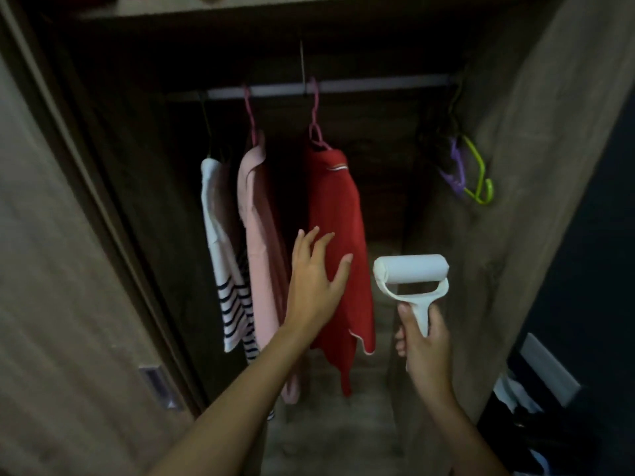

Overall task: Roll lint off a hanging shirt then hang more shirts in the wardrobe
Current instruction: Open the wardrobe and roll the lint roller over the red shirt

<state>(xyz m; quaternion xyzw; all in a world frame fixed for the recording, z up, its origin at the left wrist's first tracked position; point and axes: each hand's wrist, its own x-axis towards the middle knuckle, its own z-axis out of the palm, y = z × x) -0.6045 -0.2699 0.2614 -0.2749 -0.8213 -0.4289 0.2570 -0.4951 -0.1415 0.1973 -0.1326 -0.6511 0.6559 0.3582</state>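
Red shirt (338, 242) hangs from the wardrobe rail (343, 86), right of the pink one (256, 242); I should hold its cloth taut and roll downward; my left hand (314, 286) lies spread against it; my right hand (424, 345) grips the lint roller (410, 271) handle beside it.

Overall light: dim, the wardrobe (343, 56) interior falling to near black at top and back.
Source: from the viewer's side, brightest on the lint roller (410, 269) and both forearms.
Shadows: deep between the hanging shirts.
Sharpness: soft throughout; left hand (316, 280) slightly motion-blurred.
Distortion: wide-angle bowing of the door edges.
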